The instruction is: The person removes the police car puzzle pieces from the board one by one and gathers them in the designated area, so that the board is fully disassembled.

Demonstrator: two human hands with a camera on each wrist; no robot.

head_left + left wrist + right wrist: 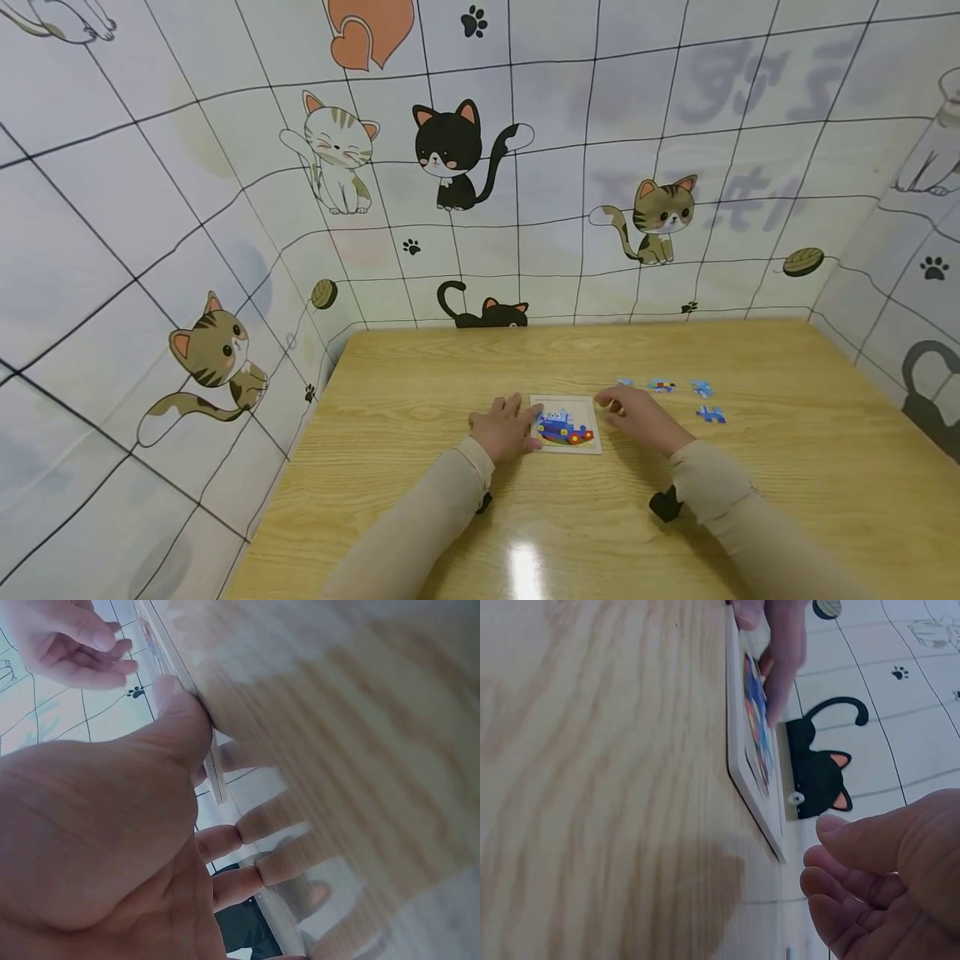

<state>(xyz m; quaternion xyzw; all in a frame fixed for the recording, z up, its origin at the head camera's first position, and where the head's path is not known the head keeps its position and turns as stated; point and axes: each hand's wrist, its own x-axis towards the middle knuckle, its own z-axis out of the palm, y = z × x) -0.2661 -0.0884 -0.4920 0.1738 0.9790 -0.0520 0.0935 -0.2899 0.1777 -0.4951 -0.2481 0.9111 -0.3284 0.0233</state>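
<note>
A small square puzzle board (564, 448) with a pale border and a blue vehicle picture lies flat on the table. My left hand (504, 429) rests at its left side, thumb and index finger touching the border and the other fingers spread on the tabletop. Close to the board's upper right corner, my right hand (637, 417) hovers with its fingers loosely bent. In the right wrist view, nothing shows between the thumb and fingers of the right hand (885, 870). The picture's left edge is partly covered by the left index finger.
Several loose blue puzzle pieces (702, 388) lie beyond and right of the right hand. The wooden table (420, 367) meets a cloth backdrop (555, 250) printed with cats at its back. Dark wrist devices (665, 505) sit under the sleeves.
</note>
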